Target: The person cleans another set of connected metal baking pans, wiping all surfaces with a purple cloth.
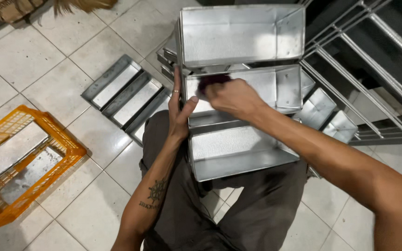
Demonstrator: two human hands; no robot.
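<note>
1. The strapped set of metal loaf tins (243, 100) sat across the person's lap, three open troughs running from near to far, just left of a metal rack (368, 69)
2. The left hand (181, 111) braced the left wall of the middle tin, fingers straight and together, thumb hooked over the rim
3. The right hand (235, 97) reached into that middle tin, fingers bunched tight on a dark cloth (212, 82) pressed against the far-left corner
4. The tins looked stiff, thin-walled and fairly light; the smooth sheet metal was probably slippery, with rims likely sharp, so the folded top edges and outer walls seemed the safest hold
5. More tins (126, 95) lay on the tiled floor (52, 65) to the left, beside an orange crate (66, 144) holding flat trays
</note>
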